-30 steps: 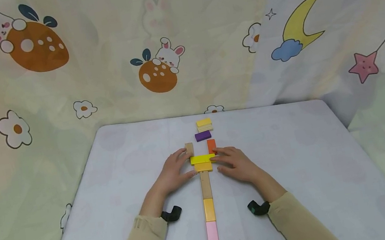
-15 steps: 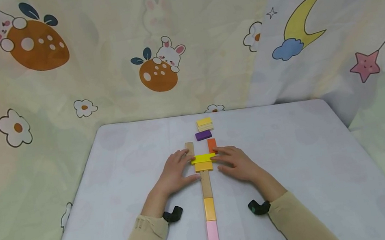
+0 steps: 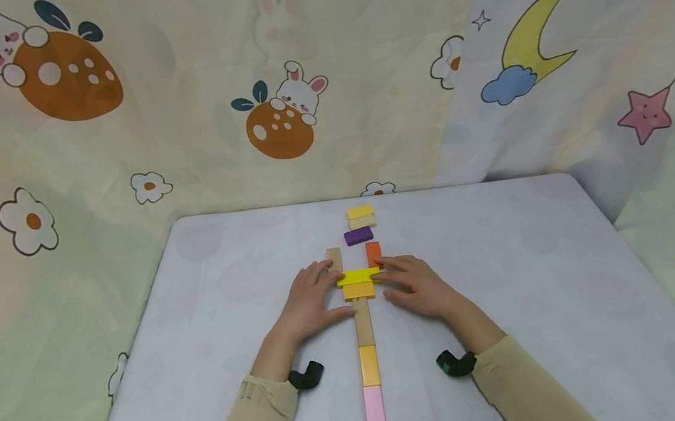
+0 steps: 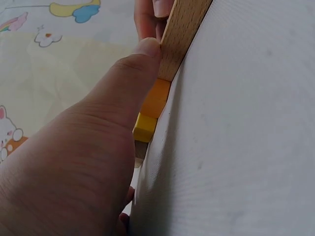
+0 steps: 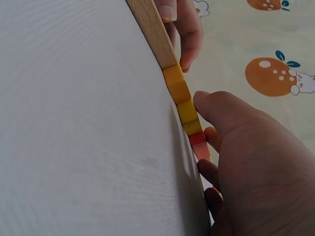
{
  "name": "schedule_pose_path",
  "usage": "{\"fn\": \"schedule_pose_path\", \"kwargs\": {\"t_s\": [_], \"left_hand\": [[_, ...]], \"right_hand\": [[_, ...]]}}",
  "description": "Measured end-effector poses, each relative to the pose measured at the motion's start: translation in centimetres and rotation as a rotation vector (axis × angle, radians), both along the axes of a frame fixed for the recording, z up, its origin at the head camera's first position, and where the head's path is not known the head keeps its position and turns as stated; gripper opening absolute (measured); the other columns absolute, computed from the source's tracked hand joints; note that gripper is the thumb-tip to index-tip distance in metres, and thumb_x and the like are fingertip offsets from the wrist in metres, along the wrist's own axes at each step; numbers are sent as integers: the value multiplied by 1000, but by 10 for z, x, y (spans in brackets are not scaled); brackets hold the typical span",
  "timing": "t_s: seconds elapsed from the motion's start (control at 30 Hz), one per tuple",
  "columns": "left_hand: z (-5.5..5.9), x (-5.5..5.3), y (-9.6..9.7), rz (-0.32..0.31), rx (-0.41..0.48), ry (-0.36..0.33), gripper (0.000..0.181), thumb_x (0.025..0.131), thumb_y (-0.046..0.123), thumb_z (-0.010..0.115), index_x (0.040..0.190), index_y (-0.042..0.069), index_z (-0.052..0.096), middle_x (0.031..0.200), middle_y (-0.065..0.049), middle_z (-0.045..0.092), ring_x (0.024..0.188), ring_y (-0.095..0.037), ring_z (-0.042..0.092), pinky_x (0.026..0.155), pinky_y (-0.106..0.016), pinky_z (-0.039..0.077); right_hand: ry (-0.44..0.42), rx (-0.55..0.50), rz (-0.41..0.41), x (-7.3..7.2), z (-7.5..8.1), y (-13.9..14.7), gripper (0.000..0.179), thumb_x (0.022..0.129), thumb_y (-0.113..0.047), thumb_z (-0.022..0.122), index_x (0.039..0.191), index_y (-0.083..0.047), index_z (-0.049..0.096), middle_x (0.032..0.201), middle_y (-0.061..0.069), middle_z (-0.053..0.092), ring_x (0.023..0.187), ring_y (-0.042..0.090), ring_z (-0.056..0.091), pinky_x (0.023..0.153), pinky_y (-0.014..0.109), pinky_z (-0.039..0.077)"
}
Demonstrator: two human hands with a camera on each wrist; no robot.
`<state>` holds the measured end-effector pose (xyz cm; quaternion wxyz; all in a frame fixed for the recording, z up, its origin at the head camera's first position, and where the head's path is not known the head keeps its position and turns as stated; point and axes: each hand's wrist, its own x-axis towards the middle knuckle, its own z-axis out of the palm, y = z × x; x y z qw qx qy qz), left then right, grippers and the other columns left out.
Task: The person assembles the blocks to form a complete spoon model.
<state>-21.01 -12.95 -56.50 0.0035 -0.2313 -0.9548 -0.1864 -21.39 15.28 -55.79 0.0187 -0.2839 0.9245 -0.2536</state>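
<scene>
In the head view, blocks form a column on the white table: a pink block [image 3: 375, 410], an orange-yellow block [image 3: 369, 366], a wooden block [image 3: 363, 323], a crosswise orange block [image 3: 358, 292] and a bright yellow block [image 3: 358, 277]. Beyond these, a tan block [image 3: 334, 258] and a red-orange block [image 3: 373, 254] point away. My left hand [image 3: 307, 306] lies left of the column, fingers spread, its thumb touching the wooden block's edge and fingertips by the tan and yellow blocks. My right hand [image 3: 416, 289] mirrors it, with fingertips at the yellow and red-orange blocks.
A purple block [image 3: 358, 236] lies just beyond the figure. Behind it is a small stack with a yellow block [image 3: 360, 212] on top, close to the far edge of the table [image 3: 250, 237]. A printed cloth [image 3: 182, 117] hangs behind the table.
My left thumb has slid forward from beside the crosswise orange block to the wooden block's edge. The right hand and the blocks look almost unmoved; the head view shifts slightly.
</scene>
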Motion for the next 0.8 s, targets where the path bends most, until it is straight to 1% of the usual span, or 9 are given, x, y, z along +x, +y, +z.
{"fn": "schedule_pose_path", "kwargs": {"t_s": [0.17, 0.3, 0.4, 0.5, 0.57, 0.63, 0.73, 0.8], "left_hand": [[0, 0, 1, 9, -6, 4, 78, 78, 74, 64, 139, 28, 51, 158, -2, 35, 147, -30, 29, 122, -51, 19], [-1, 0, 1, 5, -5, 0, 78, 78, 74, 64, 139, 28, 51, 157, -2, 35, 147, -30, 30, 122, -51, 19], [0, 0, 1, 5, -4, -2, 79, 78, 74, 64, 140, 28, 51, 158, -2, 35, 147, -30, 30, 122, -51, 19], [1, 0, 0, 7, -5, -3, 79, 78, 74, 65, 140, 28, 51, 158, -1, 35, 147, -29, 30, 123, -51, 19], [3, 1, 1, 9, 0, -8, 78, 78, 73, 66, 141, 28, 51, 158, -1, 35, 147, -29, 30, 123, -50, 19], [5, 1, 1, 10, 5, -15, 79, 78, 72, 67, 141, 27, 51, 158, -1, 35, 147, -28, 30, 123, -50, 18], [9, 2, 1, 8, 7, -32, 79, 78, 71, 67, 141, 27, 51, 158, -1, 35, 147, -28, 30, 123, -49, 18], [9, 2, 1, 9, 3, -35, 78, 78, 72, 67, 141, 27, 51, 158, -1, 35, 147, -28, 30, 123, -49, 18]], "right_hand": [[-24, 11, -11, 1, 1, 0, 43, 97, -42, 59, 139, -39, 55, 157, -10, 39, 143, 25, 37, 116, 57, 29], [-56, 4, -16, 1, 3, 1, 43, 97, -42, 59, 140, -40, 55, 157, -12, 37, 144, 24, 35, 117, 57, 29], [-111, -23, -32, 0, 6, 0, 43, 98, -41, 59, 140, -39, 54, 158, -11, 36, 145, 25, 33, 117, 57, 29], [-200, -55, -80, -3, 14, -1, 44, 99, -40, 57, 142, -37, 52, 158, -9, 37, 146, 26, 32, 117, 57, 28], [-255, -71, -119, -8, 21, 0, 44, 99, -41, 56, 142, -35, 52, 155, -7, 41, 145, 26, 35, 117, 56, 30], [-298, -90, -157, -17, 28, 1, 43, 99, -40, 56, 142, -31, 54, 150, -4, 48, 140, 26, 43, 115, 54, 35], [-344, -120, -211, -35, 37, 3, 40, 100, -38, 55, 139, -29, 56, 143, -1, 55, 128, 27, 53, 109, 51, 43], [-378, -154, -248, -51, 40, 3, 37, 101, -37, 55, 137, -28, 58, 140, -2, 57, 121, 27, 55, 105, 50, 46]]}}
